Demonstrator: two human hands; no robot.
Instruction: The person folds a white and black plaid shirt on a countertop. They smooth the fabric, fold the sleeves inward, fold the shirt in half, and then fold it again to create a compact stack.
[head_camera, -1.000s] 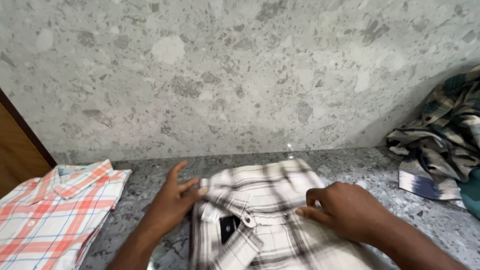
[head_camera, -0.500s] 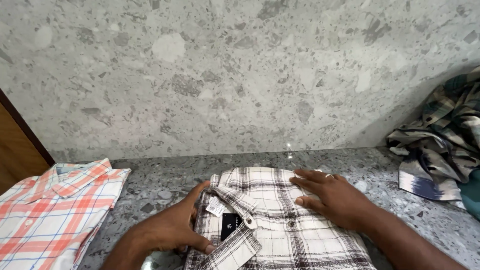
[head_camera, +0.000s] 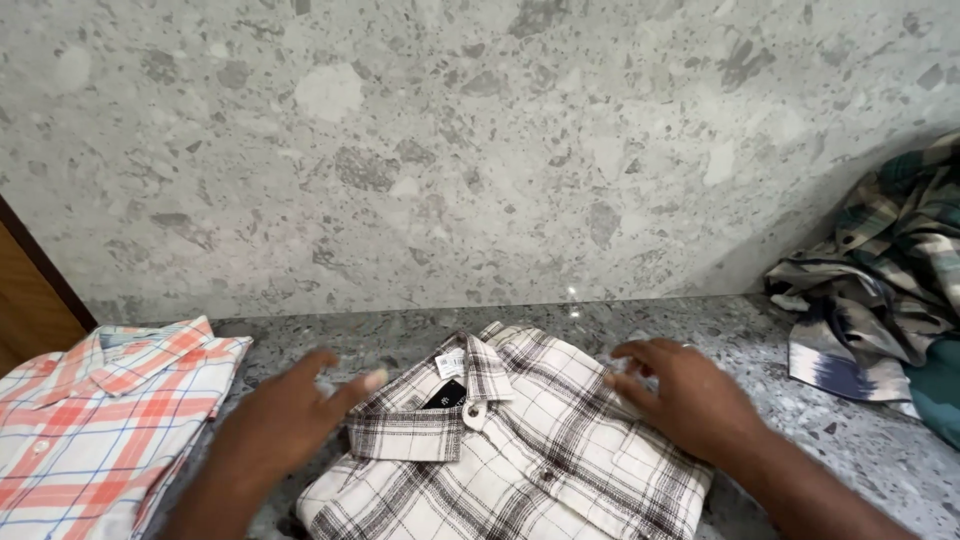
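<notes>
A folded white shirt with dark checks (head_camera: 520, 450) lies on the grey speckled counter (head_camera: 400, 335), collar toward the wall, a small tag showing inside the collar. My left hand (head_camera: 285, 420) hovers flat at the shirt's left edge beside the collar, fingers apart, holding nothing. My right hand (head_camera: 680, 395) rests palm down on the shirt's right shoulder with fingers spread.
A folded orange, white and blue checked shirt (head_camera: 95, 420) lies at the left. A heap of crumpled green and white checked clothes (head_camera: 880, 290) sits at the right. A speckled stone wall (head_camera: 480, 150) rises behind the counter. Brown wood (head_camera: 25, 300) shows at far left.
The white checked shirt now lies flat with its collar showing. My left hand has come off the collar area to the left. My right hand has slid to the shirt's right shoulder.
</notes>
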